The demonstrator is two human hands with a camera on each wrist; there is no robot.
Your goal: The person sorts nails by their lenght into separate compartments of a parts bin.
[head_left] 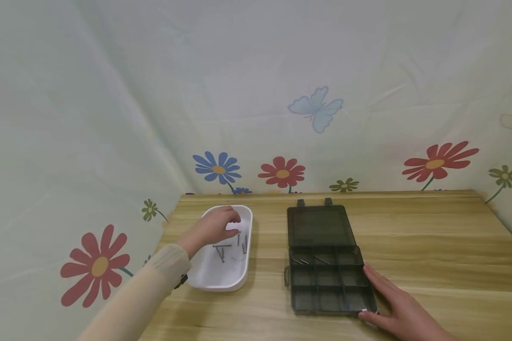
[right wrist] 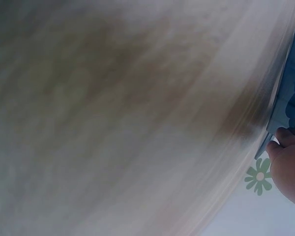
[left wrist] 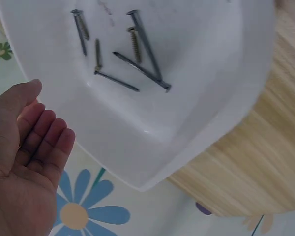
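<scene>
My left hand [head_left: 215, 226] is over the white tray [head_left: 215, 287], with its fingers loosely bent and nothing visible between them. In the left wrist view, several nails [left wrist: 146, 45] and screws [left wrist: 134, 45] lie scattered on the tray's bottom, apart from the fingers. To the right, a dark see-through compartment box [head_left: 329, 274] lies with its lid [head_left: 320, 226] folded back. My right hand [head_left: 398, 310] holds that box at its near right side, thumb on the front corner and fingers along the side wall. A few nails [head_left: 321, 260] lie in the box's back compartments.
Both containers stand on a wood-grain table [head_left: 431, 237], with a strip of bare wood between them. Behind the table and along its left side hangs a pale cloth [head_left: 247, 94] printed with flowers and a butterfly. The box's latch [head_left: 287, 276] sticks out on its left.
</scene>
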